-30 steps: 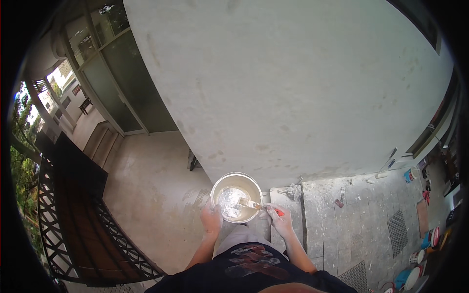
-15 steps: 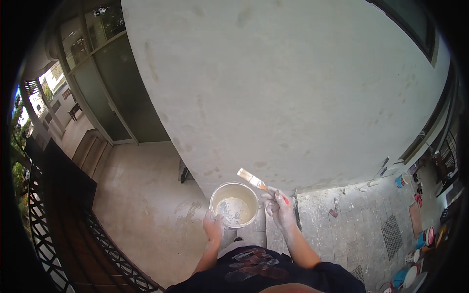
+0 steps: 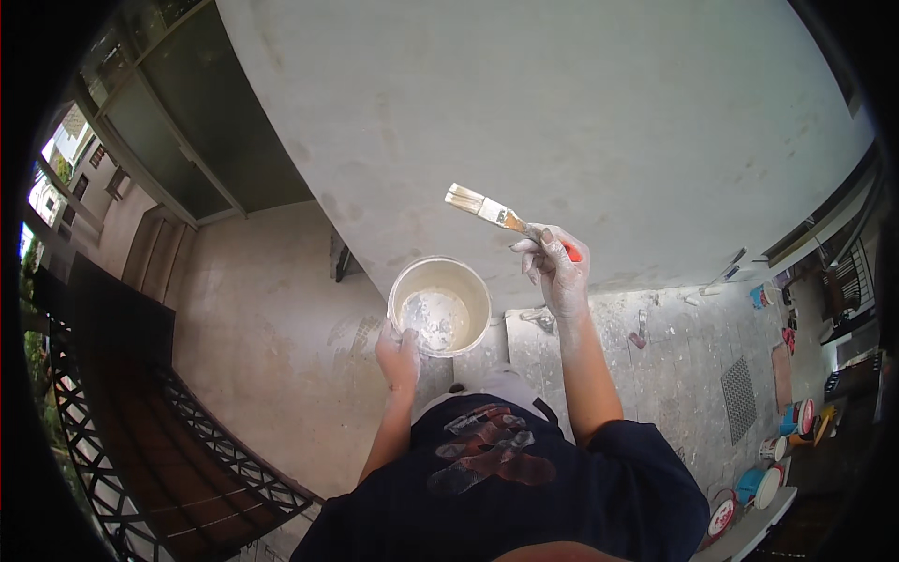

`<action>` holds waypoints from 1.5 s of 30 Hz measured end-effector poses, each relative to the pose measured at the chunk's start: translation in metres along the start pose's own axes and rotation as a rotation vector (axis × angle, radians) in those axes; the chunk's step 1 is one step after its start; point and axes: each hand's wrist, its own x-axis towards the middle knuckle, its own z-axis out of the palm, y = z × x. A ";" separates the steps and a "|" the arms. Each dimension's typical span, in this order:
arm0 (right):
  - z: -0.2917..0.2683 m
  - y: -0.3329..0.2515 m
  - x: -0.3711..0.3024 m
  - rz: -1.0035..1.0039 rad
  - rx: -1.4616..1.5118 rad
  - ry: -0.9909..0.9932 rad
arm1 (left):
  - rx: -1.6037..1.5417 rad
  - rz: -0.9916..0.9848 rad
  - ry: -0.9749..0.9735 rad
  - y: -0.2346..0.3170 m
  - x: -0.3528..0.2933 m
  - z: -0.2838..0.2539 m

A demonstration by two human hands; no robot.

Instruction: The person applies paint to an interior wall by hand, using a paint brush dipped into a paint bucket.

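My left hand (image 3: 400,354) grips the near left rim of a round, pale bucket (image 3: 477,323). White and yellowish residue coats its inside, and some whitish paint or paste lies at the bottom. In my right hand (image 3: 560,267) is a paintbrush (image 3: 493,210), gripped by its handle, part of which shows orange-red. Its whitish bristles point up and left, above and apart from the bucket. White smears cover the fingers of my right hand. Beyond the brush stands a pale grey wall (image 3: 581,122) with darker patches; I cannot tell whether the bristles touch it.
Several paint buckets (image 3: 751,485) line the right side, near a floor grate (image 3: 739,401). A small tool (image 3: 640,330) lies on the spattered paving. To the left are steps (image 3: 157,251), a glass door (image 3: 169,140) and a dark metal railing (image 3: 229,464).
My right hand has risen with the paintbrush, toward the wall. The bucket in my left hand also sits higher in the picture, and the view has shifted.
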 end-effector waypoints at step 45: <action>0.003 0.046 0.103 -0.244 0.220 0.247 | -0.006 0.064 0.034 -0.100 0.047 0.006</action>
